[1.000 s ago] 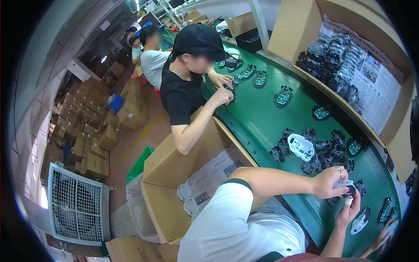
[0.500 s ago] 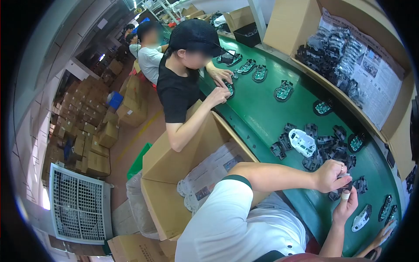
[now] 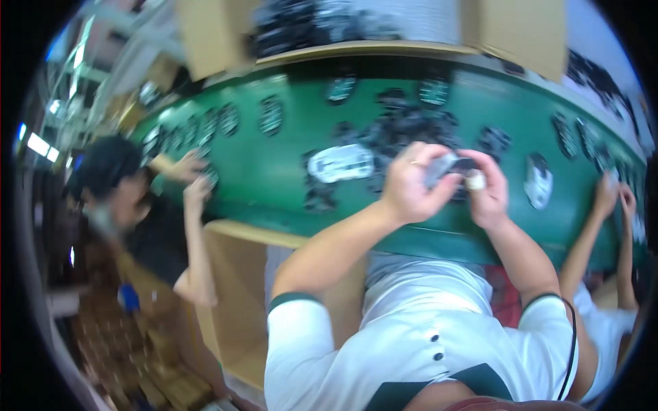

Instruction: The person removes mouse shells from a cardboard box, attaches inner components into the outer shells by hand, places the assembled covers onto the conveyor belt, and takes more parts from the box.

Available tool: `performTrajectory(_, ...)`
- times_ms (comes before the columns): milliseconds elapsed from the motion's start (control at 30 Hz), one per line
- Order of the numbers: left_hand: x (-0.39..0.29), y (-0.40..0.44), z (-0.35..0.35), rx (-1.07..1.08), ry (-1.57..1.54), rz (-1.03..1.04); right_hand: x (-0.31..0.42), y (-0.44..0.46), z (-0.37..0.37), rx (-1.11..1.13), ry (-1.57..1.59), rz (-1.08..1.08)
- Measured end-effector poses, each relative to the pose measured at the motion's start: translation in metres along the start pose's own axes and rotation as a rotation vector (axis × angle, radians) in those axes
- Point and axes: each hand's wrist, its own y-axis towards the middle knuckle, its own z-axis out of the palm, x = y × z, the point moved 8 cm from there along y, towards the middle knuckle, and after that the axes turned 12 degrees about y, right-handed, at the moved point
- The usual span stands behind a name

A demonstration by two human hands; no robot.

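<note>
My left hand [image 3: 411,183] and my right hand [image 3: 488,188] meet over the green bench, closed on a small dark-and-grey plastic part [image 3: 466,164]. Fingers hide most of it, and motion blurs its shape. A ring is on a left finger; a white wrap covers the tip of a right digit. Just beyond my hands lies a heap of black plastic parts [image 3: 404,130]. Left of them a white plastic shell [image 3: 340,163] rests on some black pieces. Another white shell with a dark end [image 3: 539,181] lies to the right.
Boards in black housings [image 3: 270,114] are spaced along the green bench [image 3: 274,185]. Behind it stands a carton [image 3: 384,46] of bagged parts. An open carton [image 3: 233,274] is at my left. One co-worker [image 3: 164,226] works at left; another person's hands [image 3: 613,195] are at right.
My view has swung right and levelled along the bench, bringing both arms and the right-hand neighbour's hands into fuller view. Both my hands stay together on the small part.
</note>
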Motion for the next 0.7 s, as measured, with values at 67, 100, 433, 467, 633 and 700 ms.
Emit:
performTrajectory(67,-0.008,-0.002,0.000,-0.101,0.018,0.174,-0.003,-0.002,0.008,0.037,0.205,-0.012)
performTrajectory(100,-0.011,-0.001,0.001,-0.114,0.029,0.189,-0.001,0.001,0.008,0.045,0.222,-0.026)
performTrajectory(433,-0.024,-0.004,-0.003,-0.114,0.089,0.261,0.000,-0.003,0.014,0.135,0.321,-0.062)
performTrajectory(467,-0.018,-0.006,-0.002,-0.122,0.057,0.224,0.002,-0.003,0.010,0.143,0.314,-0.061)
performTrajectory(633,-0.018,-0.011,-0.002,0.000,-0.005,0.198,0.032,0.003,0.005,0.197,0.176,0.072)
performTrajectory(700,-0.023,-0.009,0.002,0.005,0.004,0.197,0.048,0.001,-0.021,0.058,0.078,0.125)
